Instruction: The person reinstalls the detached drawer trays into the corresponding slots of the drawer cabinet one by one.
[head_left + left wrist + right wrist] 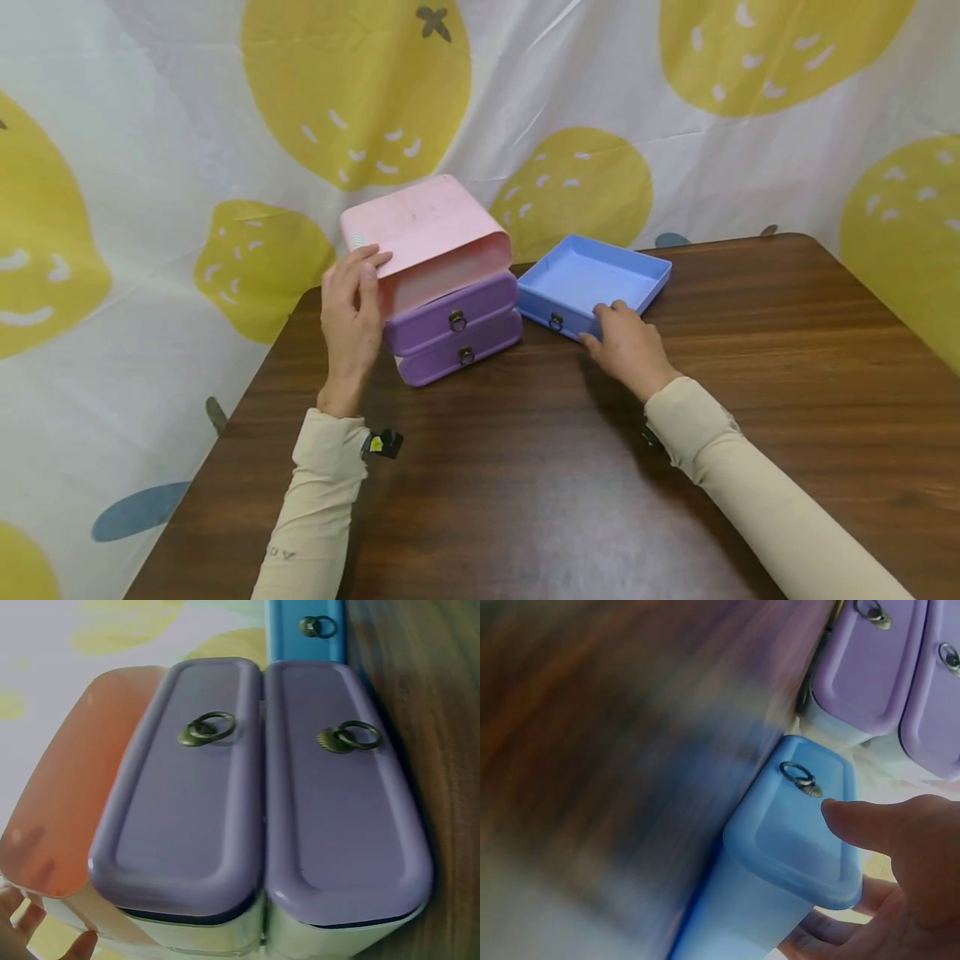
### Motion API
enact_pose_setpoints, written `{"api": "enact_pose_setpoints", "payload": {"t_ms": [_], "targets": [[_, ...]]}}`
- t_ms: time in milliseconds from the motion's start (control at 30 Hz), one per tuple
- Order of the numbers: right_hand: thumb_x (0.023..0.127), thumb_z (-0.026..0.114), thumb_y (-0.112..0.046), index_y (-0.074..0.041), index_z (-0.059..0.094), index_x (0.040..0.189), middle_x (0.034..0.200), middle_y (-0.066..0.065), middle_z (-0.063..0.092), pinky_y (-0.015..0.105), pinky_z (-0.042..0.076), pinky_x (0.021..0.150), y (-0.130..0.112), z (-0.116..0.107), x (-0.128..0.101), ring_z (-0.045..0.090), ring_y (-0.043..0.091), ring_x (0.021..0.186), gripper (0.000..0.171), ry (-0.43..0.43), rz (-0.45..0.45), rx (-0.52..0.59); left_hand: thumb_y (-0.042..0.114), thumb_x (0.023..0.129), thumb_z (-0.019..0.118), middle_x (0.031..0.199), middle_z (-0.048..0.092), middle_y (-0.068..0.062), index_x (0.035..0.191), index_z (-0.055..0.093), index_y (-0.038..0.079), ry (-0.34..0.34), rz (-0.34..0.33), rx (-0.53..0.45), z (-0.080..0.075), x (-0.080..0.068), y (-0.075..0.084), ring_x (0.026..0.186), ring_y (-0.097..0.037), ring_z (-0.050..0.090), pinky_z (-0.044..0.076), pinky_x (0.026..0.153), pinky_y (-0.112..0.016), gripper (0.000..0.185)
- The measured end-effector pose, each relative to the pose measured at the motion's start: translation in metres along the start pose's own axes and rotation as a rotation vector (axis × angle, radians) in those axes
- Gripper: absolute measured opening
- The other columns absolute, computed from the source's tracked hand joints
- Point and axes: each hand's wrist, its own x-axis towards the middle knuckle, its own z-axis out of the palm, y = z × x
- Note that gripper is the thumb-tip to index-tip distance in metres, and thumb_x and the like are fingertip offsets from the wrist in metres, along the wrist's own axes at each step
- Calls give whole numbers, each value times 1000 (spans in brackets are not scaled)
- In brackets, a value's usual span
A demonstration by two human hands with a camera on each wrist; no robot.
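The left hand (351,312) rests against the left side of the pink case (423,223), fingers nearly straight, thumb on its top edge — it curls around nothing. The case stands on the counter (525,467) with two purple drawers (450,315) pushed in, one above the other. The right hand (626,346) holds the blue drawer (592,279) at its front corner — thumb on the front face, fingers curled behind. This drawer lies on the counter just beside the case.

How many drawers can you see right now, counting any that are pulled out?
3. Two purple drawers sit stacked in the pink cabinet: upper, lower. The blue drawer lies out on the table, gripped by the right hand. None appear hidden.
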Motion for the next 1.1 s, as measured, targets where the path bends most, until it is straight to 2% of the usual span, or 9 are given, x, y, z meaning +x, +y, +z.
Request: {"api": "enact_pose_setpoints", "payload": {"t_ms": [133,200,300,500,600,700,833,1100], "targets": [[98,69,-28,8,63,126,113,30,63,65,54,81,4,-1,0,67,48,101,46,7,11,-5,27,109,52,132,70,-5,114,80,12,-10,-19,-41,-3,8,-2,129,-22,53,37,109,-32,32],[97,70,-29,8,64,123,110,29,63,64,54,80,7,-2,-1,67,48,99,45,10,23,-1,27,106,57,129,70,-6,111,81,11,-22,-42,-72,-3,13,-2,125,-21,52,39,101,-27,29],[96,72,-29,7,65,120,108,28,64,63,54,79,10,-3,-2,67,46,96,45,12,33,0,21,103,62,133,68,-5,109,81,9,-58,-91,-140,-5,21,-3,127,-18,51,39,98,-24,23],[96,73,-29,7,65,116,108,28,65,62,54,79,13,-3,-3,68,45,97,41,-8,24,-10,15,100,62,154,56,0,118,76,0,-171,-208,-307,-9,34,-13,149,-14,42,34,117,-29,28],[97,72,-28,6,64,114,106,28,66,61,55,79,13,-2,-4,68,45,96,39,-11,12,-10,15,100,62,161,50,0,123,73,-3,-199,-243,-375,-10,39,-18,154,-15,37,30,124,-32,32],[97,72,-27,5,64,111,104,27,66,60,55,78,14,-2,-5,68,44,93,37,-6,3,-5,17,99,63,164,46,0,126,72,-2,-210,-252,-403,-10,45,-23,157,-16,34,24,129,-34,35],[98,72,-27,4,64,111,104,27,67,60,54,78,15,-1,-6,68,44,93,35,-19,0,5,23,99,64,166,42,4,128,72,1,-225,-259,-382,-10,47,-29,159,-15,30,19,132,-36,38],[100,70,-24,4,65,131,127,30,69,63,54,94,17,-5,-4,68,49,113,42,-66,-43,13,23,99,64,165,45,2,129,72,2,-212,-243,-353,-8,46,-33,162,-14,23,13,133,-38,37]]}}
